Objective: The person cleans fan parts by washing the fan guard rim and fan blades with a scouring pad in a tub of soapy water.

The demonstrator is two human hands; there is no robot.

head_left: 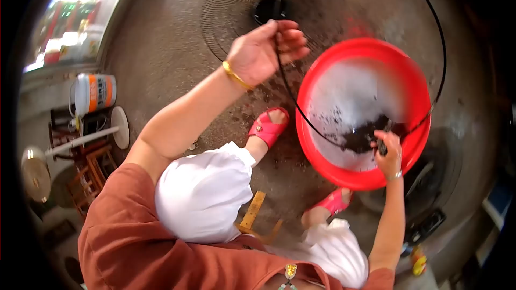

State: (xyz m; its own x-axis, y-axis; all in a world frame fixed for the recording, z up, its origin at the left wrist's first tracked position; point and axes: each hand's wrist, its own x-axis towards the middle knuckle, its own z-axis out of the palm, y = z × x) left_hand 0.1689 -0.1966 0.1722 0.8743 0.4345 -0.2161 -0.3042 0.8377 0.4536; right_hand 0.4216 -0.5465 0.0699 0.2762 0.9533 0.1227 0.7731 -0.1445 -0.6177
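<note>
A thin black hoop (pixel 444 48) stands up out of a red basin (pixel 315 153) of sudsy water. Its left side runs through the fingers of my left hand (pixel 266 51), which is raised above the floor to the left of the basin. Low over the basin's near side, my right hand (pixel 388 153) is closed round a small dark object (pixel 382 147), too unclear to name. Foam (pixel 349 88) covers much of the water, with a dark patch beside my right hand.
A round wire fan grille (pixel 228 11) lies on the wet floor beyond my left hand. At the left are a white bucket (pixel 97 94), a white stand (pixel 121 127) and wooden stools (pixel 102 161). Dark round parts (pixel 424 182) lie right of the basin.
</note>
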